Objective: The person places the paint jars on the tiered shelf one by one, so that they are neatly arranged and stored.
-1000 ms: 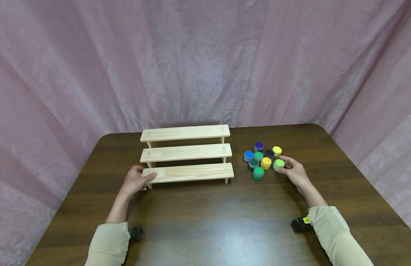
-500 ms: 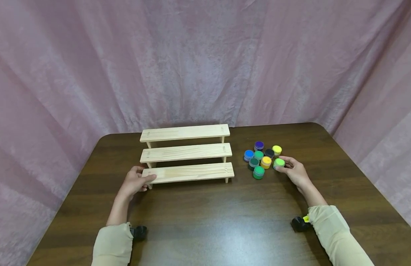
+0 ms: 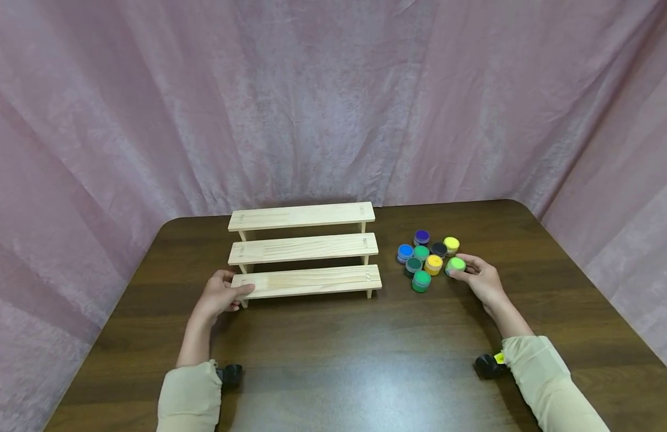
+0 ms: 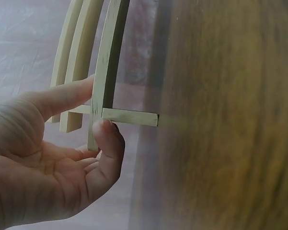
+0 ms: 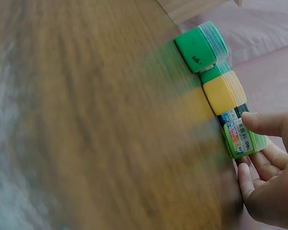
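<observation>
A three-tier wooden stand [image 3: 312, 281] of pale boards rises in steps on the table. My left hand [image 3: 217, 297] grips the left end of its lowest board, thumb on top and fingers curled underneath, as the left wrist view shows. At the right, my right hand [image 3: 486, 285] holds a light green paint jar [image 3: 456, 265] between thumb and fingers. The jar's printed label [image 5: 237, 132] faces the right wrist camera. Close beside it stand a yellow-orange jar [image 3: 433, 264], a green jar [image 3: 421, 281] and a pale yellow jar [image 3: 451, 245].
More paint jars cluster there: a blue jar [image 3: 405, 253], a purple jar [image 3: 421, 237], a black jar [image 3: 438, 250] and a dark green jar [image 3: 412, 267]. The dark wooden table [image 3: 323, 360] reaches back to a pink curtain [image 3: 333, 108].
My left forearm has shifted slightly to the right. Both hands keep their holds on the stand and the light green jar, and the jars remain in their cluster.
</observation>
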`<state>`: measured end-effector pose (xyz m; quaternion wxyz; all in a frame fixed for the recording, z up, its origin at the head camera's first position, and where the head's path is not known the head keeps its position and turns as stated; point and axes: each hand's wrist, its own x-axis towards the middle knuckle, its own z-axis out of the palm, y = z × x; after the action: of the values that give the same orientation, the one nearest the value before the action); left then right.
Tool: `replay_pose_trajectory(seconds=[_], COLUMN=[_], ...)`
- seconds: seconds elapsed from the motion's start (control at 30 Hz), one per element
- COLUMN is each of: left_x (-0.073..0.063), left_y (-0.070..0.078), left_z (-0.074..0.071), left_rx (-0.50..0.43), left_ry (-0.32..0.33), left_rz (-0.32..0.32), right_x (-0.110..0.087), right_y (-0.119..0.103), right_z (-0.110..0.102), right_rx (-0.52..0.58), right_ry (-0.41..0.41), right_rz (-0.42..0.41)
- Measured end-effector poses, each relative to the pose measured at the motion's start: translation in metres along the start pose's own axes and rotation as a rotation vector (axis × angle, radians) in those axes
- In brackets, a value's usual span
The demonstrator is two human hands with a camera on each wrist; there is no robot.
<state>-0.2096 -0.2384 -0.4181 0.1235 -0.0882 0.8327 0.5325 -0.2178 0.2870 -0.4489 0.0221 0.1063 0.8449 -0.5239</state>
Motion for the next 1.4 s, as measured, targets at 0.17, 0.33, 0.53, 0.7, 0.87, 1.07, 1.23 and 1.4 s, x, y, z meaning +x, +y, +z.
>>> replay_pose_trajectory(seconds=[0.17, 0.33, 0.53, 0.7, 0.87, 1.07, 1.23, 1.4], left_x=[0.0, -0.004, -0.006, -0.002, -0.003, -0.004, -0.002, -0.002], left_y=[0.001, -0.002, -0.008, -0.004, 0.0, -0.003, -0.001, 0.001], left_z=[0.0, -0.001, -0.001, 0.0, 0.0, 0.0, 0.002, 0.004], left_rx=[0.006, 0.001, -0.002, -0.004, -0.014, -0.018, -0.025, -0.027], left_ry=[-0.008, -0.017, -0.015, -0.012, -0.004, 0.008, 0.002, 0.018], left_rz=[-0.003, -0.012, -0.03, -0.01, -0.013, -0.026, -0.004, -0.007], right_x=[0.0, -0.002, -0.007, -0.008, -0.007, -0.007, -0.006, -0.006], right_y=[-0.002, -0.003, -0.006, -0.013, -0.019, -0.025, -0.038, -0.055], right_z=[-0.003, -0.003, -0.004, -0.009, -0.009, -0.005, -0.005, -0.002], right_rx=[-0.01, -0.007, 0.013, 0.012, 0.021, 0.06, 0.072, 0.078], right_ry=[0.006, -0.002, -0.009, 0.022, 0.045, 0.024, 0.028, 0.005], right_rz=[-0.011, -0.015, -0.009, -0.041, -0.059, -0.076, -0.108, -0.148])
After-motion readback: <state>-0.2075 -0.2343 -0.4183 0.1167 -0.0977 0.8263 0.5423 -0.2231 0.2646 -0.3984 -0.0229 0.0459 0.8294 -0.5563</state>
